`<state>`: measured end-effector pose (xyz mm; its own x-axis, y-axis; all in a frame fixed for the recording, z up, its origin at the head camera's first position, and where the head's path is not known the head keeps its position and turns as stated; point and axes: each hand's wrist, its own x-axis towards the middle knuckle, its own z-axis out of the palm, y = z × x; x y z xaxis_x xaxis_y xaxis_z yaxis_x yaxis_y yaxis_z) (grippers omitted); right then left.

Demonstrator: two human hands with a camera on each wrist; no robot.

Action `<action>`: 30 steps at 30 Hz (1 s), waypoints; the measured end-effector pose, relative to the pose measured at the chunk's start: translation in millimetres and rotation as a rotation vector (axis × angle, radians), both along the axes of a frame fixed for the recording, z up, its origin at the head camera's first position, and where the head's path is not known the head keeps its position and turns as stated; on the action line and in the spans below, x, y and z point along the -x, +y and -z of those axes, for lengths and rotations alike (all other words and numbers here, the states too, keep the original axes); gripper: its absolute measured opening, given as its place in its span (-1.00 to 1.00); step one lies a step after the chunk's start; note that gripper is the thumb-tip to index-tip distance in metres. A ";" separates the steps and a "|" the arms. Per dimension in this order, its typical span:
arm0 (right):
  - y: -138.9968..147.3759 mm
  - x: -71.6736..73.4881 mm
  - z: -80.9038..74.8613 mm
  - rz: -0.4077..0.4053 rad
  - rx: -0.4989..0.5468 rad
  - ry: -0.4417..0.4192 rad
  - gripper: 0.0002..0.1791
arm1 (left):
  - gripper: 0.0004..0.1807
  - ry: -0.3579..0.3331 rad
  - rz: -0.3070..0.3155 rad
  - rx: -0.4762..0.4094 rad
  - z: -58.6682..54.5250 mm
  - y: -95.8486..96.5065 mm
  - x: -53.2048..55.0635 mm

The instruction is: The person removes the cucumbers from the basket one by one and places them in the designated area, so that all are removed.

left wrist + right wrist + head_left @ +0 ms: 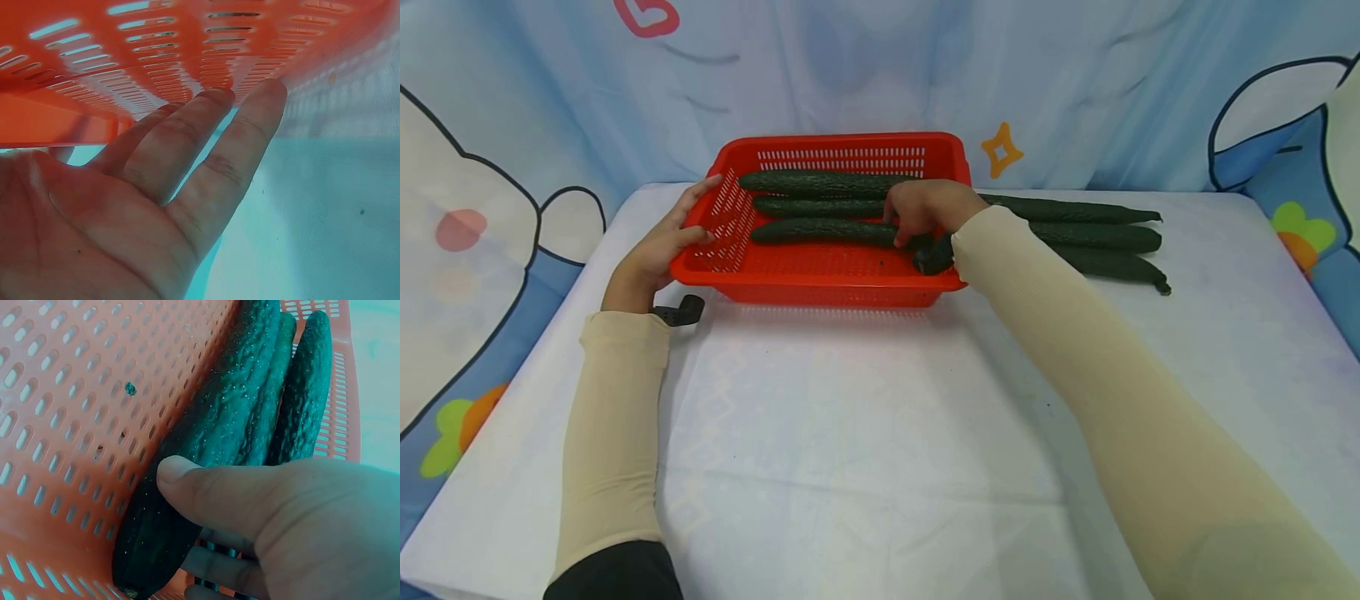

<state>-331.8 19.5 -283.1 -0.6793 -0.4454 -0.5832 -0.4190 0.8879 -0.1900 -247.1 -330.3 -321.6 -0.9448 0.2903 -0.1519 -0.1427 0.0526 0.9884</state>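
A red perforated plastic basket (835,295) stands toward the back of the table with three long dark-green cucumbers in it. At the basket's left end my left hand (658,246) holds the rim, with the thumb over the edge; in the left wrist view the fingers (228,147) reach under the slotted wall, nearly straight. My right hand (928,208) is inside the basket on the right. It grips the nearest cucumber (206,431), thumb on top and fingers round the far side. Two other cucumbers, the middle one (820,208) and the back one (820,182), lie alongside it.
Three more cucumbers (1105,237) lie side by side on the white-covered table (865,433), right of the basket and partly behind my right forearm. A blue patterned curtain (865,67) hangs just behind the basket. A dark crumb (130,389) sits on the basket floor.
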 end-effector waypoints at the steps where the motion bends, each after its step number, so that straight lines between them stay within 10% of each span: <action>1: -0.1 -0.1 0.2 -0.004 -0.006 -0.002 -0.40 | -0.15 0.000 0.000 0.000 0.0 -0.1 0.0; 30: 3.0 9.9 5.4 -0.005 0.239 0.071 -0.34 | -0.13 -0.008 -0.012 0.032 -0.4 -2.6 -1.5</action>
